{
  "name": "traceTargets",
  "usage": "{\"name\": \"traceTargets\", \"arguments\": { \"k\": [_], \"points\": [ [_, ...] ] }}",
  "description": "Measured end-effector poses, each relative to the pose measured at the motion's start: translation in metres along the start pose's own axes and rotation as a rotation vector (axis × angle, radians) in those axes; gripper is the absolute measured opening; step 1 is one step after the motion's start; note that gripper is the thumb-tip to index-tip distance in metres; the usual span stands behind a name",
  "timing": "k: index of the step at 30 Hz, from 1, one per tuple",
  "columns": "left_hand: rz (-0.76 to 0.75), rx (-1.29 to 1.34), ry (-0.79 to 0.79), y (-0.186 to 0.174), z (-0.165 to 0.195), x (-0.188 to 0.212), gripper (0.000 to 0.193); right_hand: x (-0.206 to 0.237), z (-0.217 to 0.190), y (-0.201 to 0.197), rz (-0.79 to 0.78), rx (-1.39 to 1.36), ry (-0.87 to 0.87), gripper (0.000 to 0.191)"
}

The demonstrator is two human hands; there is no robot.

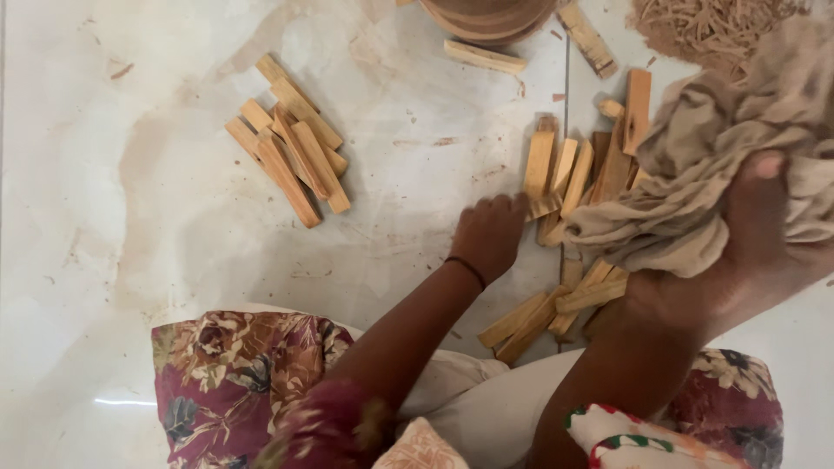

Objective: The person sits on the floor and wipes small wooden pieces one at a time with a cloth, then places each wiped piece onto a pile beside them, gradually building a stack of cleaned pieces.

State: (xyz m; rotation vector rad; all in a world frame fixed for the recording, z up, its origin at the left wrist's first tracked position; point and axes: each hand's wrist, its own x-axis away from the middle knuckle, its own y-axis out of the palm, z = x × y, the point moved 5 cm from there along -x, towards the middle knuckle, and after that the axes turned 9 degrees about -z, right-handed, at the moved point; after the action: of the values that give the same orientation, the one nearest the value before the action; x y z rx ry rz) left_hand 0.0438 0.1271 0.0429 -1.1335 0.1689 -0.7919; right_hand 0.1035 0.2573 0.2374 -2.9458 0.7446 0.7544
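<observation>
The left hand (488, 233) is curling its fingers onto light, stiff wooden sticks (556, 174); the right hand (754, 234) is bunching a soft cloth (695, 165).

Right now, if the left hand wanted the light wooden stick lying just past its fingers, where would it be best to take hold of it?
Probably at the near end of the light wooden stick, coming from above. It lies flat on the floor, pointing away from the left hand, with its long edges exposed. Other sticks crowd its right side, so pinching across its narrow width looks easiest.

Crumpled beige cloth (695, 191) over wooden sticks (565, 174)
</observation>
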Motion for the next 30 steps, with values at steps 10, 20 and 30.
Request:
{"name": "traceTargets", "arguments": {
  "k": [10,20,30],
  "points": [
    [0.134,1.481,0.141,-0.102,-0.073,0.152,0.057,0.001,0.024,0.064,-0.036,0.019,0.273,0.048],
    [0.349,1.79,0.148,-0.099,-0.113,0.1,0.053,0.049,0.041,0.135,-0.44,0.185,0.316,0.054],
    [0.215,1.897,0.353,-0.068,-0.056,0.094,0.048,0.059,0.069,0.136,-0.284,0.514,-0.054,0.041]
  ]
}}
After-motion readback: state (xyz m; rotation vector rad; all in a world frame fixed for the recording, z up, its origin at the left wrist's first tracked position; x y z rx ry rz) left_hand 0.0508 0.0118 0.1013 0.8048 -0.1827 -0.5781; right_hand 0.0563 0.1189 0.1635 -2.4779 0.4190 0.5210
